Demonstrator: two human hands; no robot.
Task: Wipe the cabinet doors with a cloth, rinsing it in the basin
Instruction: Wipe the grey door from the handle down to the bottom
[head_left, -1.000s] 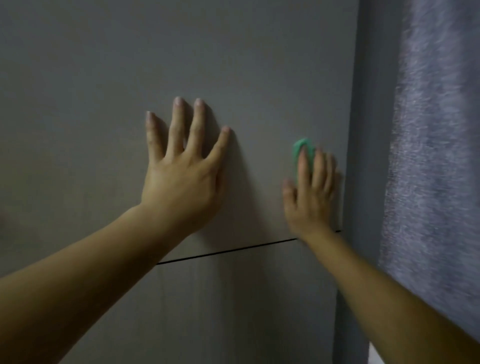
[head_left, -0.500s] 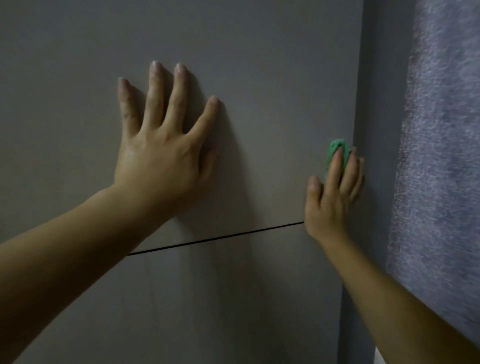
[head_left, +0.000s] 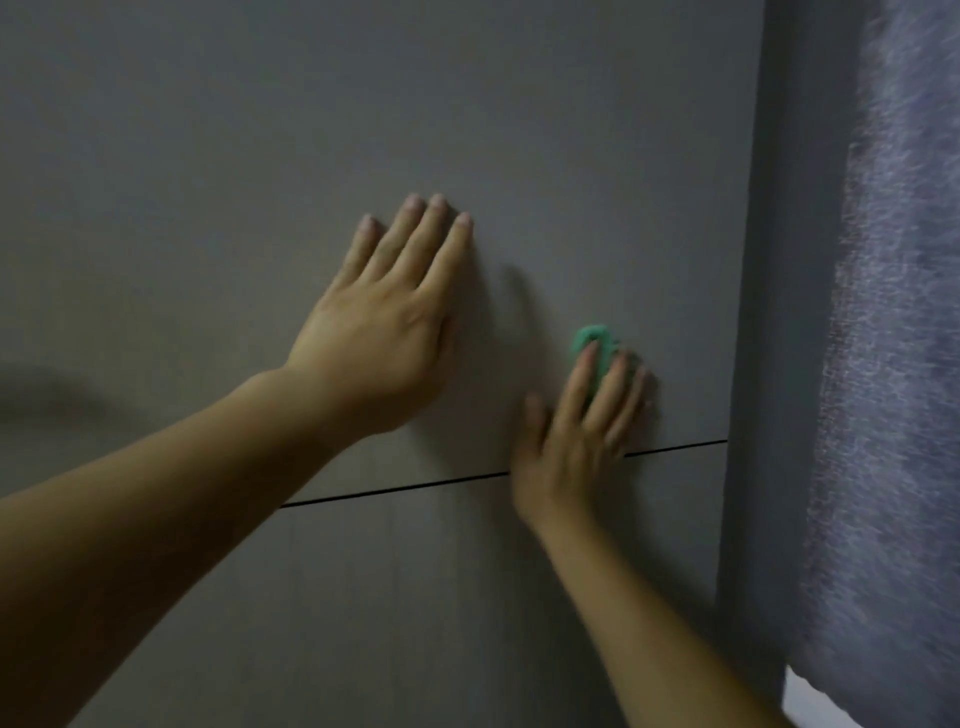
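Note:
A grey cabinet door (head_left: 260, 156) fills most of the view, with a thin dark gap running across it below the hands. My left hand (head_left: 384, 322) lies flat on the door, fingers straight and close together. To its lower right, my right hand (head_left: 576, 431) presses a small green cloth (head_left: 592, 345) against the door with straight fingers, just above the gap. Only the cloth's top edge shows past my fingertips. The basin is out of sight.
The cabinet's grey side edge (head_left: 763, 312) runs down the right. Beyond it hangs a bluish-grey curtain (head_left: 904, 364). A lower door panel (head_left: 415, 623) continues below the gap.
My right hand with the cloth has slid left, away from the door's right edge. The view has shifted, and my left hand's fingers now lie closer together.

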